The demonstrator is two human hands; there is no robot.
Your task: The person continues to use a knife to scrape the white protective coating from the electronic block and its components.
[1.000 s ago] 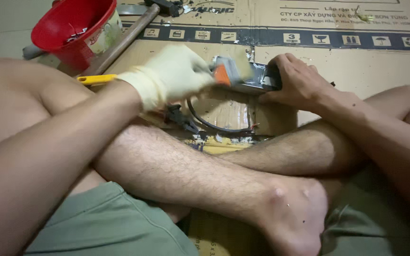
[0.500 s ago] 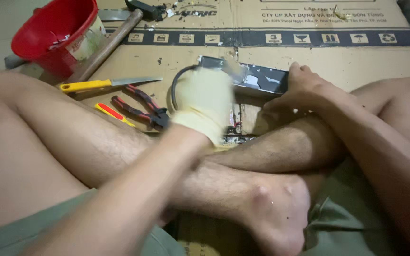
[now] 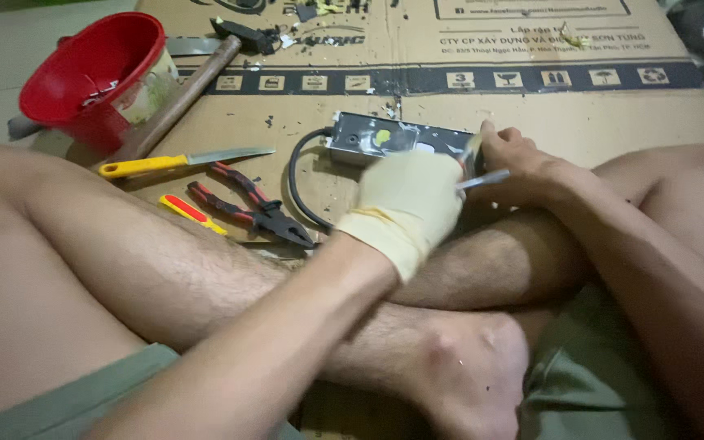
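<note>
Head view: a grey metal box (image 3: pixel 385 140) with a black cable (image 3: pixel 297 183) looping from its near-left end lies on the flattened cardboard sheet (image 3: pixel 531 106), just beyond the person's crossed shins. The left hand (image 3: pixel 407 204), in a pale cream glove, is curled into a closed grip over the near side of the box and hides part of it; a thin metal shaft (image 3: pixel 484 179) sticks out from the glove toward the right hand, though what the glove holds besides cannot be told. The bare right hand (image 3: pixel 523 163) rests at the right end of the box, fingers bent and pressed against it, thumb up at the box's far edge.

Left of the box, red-handled pliers (image 3: pixel 254 208) lie shut, with a small red-and-yellow tool (image 3: pixel 192 213) beside them and a yellow-handled knife (image 3: pixel 181 161) just past them. Further left of the box stands a red bucket (image 3: pixel 91 77), a wooden hammer handle (image 3: pixel 177 98) slanting next to it.
</note>
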